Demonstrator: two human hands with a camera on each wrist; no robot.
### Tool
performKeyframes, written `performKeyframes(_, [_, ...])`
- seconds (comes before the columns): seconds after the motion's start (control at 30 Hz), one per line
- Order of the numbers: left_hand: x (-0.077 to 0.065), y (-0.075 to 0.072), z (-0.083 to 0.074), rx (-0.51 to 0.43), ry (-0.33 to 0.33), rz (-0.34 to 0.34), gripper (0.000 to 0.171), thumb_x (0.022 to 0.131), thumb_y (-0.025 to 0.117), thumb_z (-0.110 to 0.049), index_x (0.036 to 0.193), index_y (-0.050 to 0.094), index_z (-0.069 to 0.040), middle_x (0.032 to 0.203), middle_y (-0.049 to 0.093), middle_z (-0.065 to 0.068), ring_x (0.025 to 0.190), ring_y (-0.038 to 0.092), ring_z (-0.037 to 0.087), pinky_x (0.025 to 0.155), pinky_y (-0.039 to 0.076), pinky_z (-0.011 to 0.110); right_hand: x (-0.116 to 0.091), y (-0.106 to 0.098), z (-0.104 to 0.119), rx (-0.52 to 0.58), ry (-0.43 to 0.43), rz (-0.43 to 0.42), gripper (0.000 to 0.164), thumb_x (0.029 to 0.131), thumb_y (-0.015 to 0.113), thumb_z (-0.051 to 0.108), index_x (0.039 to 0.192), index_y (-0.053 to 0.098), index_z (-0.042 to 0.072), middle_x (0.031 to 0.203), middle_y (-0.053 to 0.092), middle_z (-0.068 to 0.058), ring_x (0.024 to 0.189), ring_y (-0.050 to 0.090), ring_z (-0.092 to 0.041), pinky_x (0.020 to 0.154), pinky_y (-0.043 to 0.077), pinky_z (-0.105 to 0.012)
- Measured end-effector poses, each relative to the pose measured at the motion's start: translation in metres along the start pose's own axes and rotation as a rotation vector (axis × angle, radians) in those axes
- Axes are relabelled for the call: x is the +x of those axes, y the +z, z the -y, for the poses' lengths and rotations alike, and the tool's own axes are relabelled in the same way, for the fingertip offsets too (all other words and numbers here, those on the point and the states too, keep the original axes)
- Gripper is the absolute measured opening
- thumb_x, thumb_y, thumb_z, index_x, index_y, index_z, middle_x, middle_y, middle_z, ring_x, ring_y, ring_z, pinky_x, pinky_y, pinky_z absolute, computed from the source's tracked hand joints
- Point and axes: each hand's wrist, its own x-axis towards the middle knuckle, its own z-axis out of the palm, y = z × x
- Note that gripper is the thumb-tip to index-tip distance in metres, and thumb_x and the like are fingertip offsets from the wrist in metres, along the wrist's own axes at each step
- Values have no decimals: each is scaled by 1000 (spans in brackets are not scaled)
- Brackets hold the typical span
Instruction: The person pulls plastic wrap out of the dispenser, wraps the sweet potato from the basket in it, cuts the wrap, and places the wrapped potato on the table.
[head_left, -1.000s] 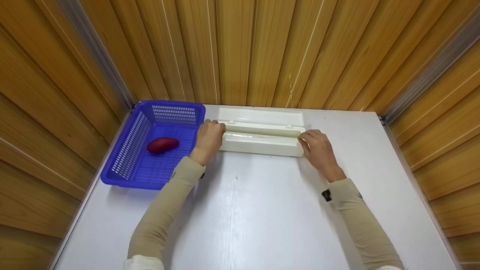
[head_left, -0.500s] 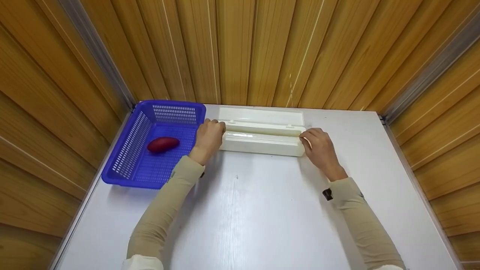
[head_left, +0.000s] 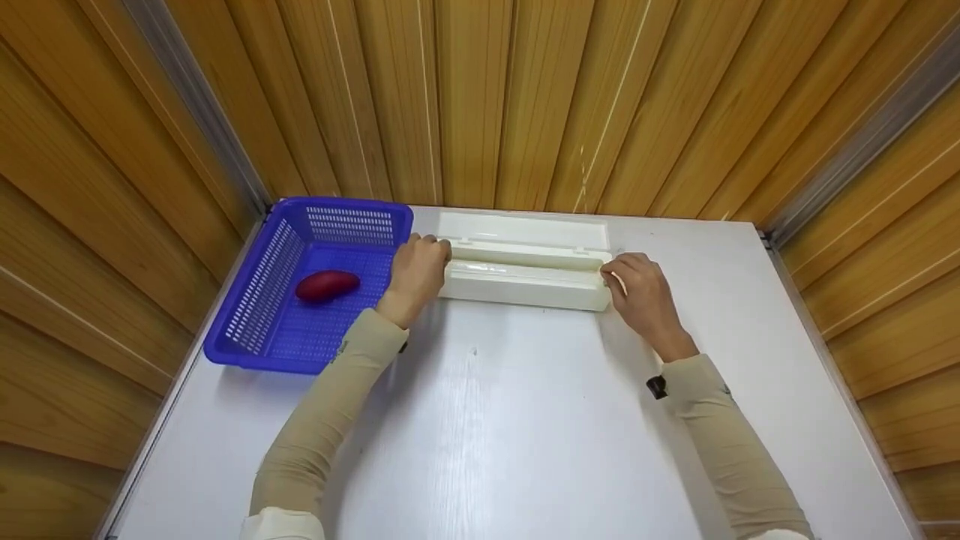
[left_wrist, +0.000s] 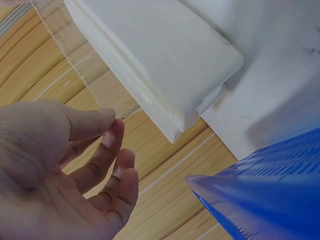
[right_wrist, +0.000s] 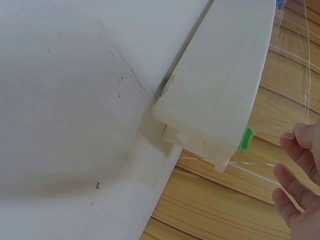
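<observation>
- Left hand (head_left: pixel 420 274): thumb and forefinger closed to a tip pinch on the left corner of the clear film (left_wrist: pixel 95 75); other fingers loosely bent, holding nothing.
- Right hand (head_left: pixel 639 294): same pinch on the right corner, remaining fingers curled free below it.
- Corner grips probably chosen so the edge spans straight instead of bunching or sticking to itself. Fingertips only, so little film gets covered.
- Film location: strung between the hands, just off the edge of the long white film box (head_left: pixel 525 291). Barely visible from head; wrist views show its edge.
- Box sits on the white table (head_left: pixel 525 420), long side to the person, one hand at each end. Looks like that suits a symmetric reach.
- Hinged lid (head_left: pixel 521 231) lies folded back on the wall side, presumably so it doesn't block the film.
- Green tab (right_wrist: pixel 246 140) by the box's right end; purpose unclear.
- Blue basket (head_left: pixel 262 365) stands left of the box, holding a red sweet potato (head_left: pixel 328 286), by its look; it's out of the film's way.
</observation>
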Motion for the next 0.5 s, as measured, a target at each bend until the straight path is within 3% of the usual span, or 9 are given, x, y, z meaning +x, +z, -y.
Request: performKeyframes(0.5, [-1,-5,0,-20,-1,2,12,91,73,4,97,80,-5,100,79,17,95,71,40,84,60,54,0,-4,1,-17,5,15,5,98,75,1,102,77,1,104,76,-17,108,68,-39,85,53,-56])
